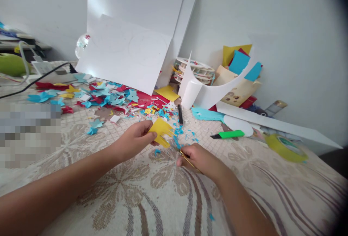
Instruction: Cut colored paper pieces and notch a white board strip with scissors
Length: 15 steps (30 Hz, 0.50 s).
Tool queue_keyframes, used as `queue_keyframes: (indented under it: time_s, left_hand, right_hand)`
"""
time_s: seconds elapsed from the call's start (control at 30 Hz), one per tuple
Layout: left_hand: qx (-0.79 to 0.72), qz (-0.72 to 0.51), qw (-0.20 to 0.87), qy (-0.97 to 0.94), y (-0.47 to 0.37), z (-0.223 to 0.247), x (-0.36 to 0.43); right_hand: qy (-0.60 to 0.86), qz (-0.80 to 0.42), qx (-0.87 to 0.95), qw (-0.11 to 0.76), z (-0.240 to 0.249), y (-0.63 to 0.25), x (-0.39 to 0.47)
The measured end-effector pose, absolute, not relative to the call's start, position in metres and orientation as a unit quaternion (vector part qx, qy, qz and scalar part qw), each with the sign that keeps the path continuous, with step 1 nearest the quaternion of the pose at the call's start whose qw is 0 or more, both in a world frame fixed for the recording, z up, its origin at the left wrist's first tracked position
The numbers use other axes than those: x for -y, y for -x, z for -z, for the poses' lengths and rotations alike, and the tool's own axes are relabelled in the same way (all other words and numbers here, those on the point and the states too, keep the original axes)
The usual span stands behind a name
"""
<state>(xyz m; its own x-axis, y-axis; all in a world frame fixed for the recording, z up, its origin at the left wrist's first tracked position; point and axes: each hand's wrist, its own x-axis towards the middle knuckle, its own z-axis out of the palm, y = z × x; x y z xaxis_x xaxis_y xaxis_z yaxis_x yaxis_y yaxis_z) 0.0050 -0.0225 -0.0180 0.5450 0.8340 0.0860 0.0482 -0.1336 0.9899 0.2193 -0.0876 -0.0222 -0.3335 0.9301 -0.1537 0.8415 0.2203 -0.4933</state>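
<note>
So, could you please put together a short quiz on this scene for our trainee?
1. Which colour is the paper in the left hand?
A) Red
B) Yellow
C) Blue
2. True or false: the green-and-black tool lies on the patterned tablecloth.
3. The right hand holds a slim gold-coloured tool. In a few words, how does the edge of the paper nearest that tool look?

Key:
1. B
2. True
3. It is cut into narrow strips, like a fringe.
</note>
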Motion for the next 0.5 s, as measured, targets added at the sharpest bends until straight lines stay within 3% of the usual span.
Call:
queue_keyframes:
  time_s: [0.5]
  left_hand:
    - [-0.330,-0.463,0.571,-0.592,0.005,0.018,0.013]
  right_hand:
    - [0.540,-0.309,0.773,0.127,0.025,-0.229,0.094]
